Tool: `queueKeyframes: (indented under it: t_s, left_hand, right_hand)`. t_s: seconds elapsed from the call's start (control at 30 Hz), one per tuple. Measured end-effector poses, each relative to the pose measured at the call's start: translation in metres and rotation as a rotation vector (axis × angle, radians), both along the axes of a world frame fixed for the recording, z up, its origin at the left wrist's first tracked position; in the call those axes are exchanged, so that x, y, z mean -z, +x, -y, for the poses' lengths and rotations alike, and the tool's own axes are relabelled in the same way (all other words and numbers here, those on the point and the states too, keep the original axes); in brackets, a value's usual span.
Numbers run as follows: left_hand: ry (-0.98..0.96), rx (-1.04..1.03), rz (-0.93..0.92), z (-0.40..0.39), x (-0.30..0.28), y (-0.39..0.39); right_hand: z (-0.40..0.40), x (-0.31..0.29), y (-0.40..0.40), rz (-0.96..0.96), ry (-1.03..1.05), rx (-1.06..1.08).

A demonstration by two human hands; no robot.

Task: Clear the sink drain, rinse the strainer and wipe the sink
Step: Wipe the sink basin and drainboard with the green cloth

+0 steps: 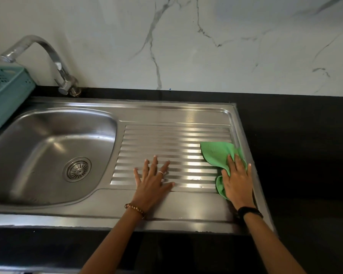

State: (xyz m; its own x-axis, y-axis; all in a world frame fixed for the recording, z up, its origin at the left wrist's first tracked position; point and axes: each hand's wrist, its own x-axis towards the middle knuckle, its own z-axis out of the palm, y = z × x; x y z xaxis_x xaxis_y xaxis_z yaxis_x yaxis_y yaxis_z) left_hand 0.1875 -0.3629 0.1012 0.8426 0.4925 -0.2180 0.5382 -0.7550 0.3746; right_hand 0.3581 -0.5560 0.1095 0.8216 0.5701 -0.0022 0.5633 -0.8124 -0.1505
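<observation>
— So, where are the hands?

— Both are down on the steel drainboard [166,139]. The right hand [237,182] lies flat, fingers straight, pressing a green cloth [216,153] onto the ribs at the drainboard's right end. The cloth spreads out from under the fingers toward 11 o'clock, and a fold of it shows beside the thumb.

— And the left hand?

— The left hand [153,177] rests palm down with fingers spread on the ribs, holding nothing. It sits at 9 o'clock from the right hand, apart from it and clear of the cloth. A ring shows on one finger, a beaded bracelet [135,208] on that wrist and a black band [249,211] on the right wrist.

— Where is the strainer?

— The strainer [77,169] is seated in the drain at the bottom of the sink bowl [48,147], at 9 o'clock from the left hand.

— What lies further out?

— A chrome faucet [53,62] stands at 12 o'clock from the bowl, its spout turned left. A teal perforated basket [6,95] sits at the bowl's 10 o'clock, its corner over the sink rim. Black countertop [295,155] surrounds the sink, with a white marble-veined wall [206,46] behind it.
</observation>
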Motion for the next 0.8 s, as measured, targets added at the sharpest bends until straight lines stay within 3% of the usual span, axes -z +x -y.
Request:
queueKeyframes:
  t_s: [0.3, 0.53, 0.8]
  left_hand:
    - [-0.021, -0.29, -0.028, -0.067, 0.001, -0.053]
    - [-0.146, -0.391, 0.039, -0.083, 0.003, -0.069]
    - [-0.139, -0.305, 0.105, -0.087, 0.002, -0.077]
  right_hand:
    - [-0.059, 0.003, 0.01, -0.064, 0.047, 0.053]
    - [-0.179, 0.01, -0.07, -0.098, 0.079, -0.264]
    - [-0.259, 0.012, -0.122, -0.114, 0.071, -0.512]
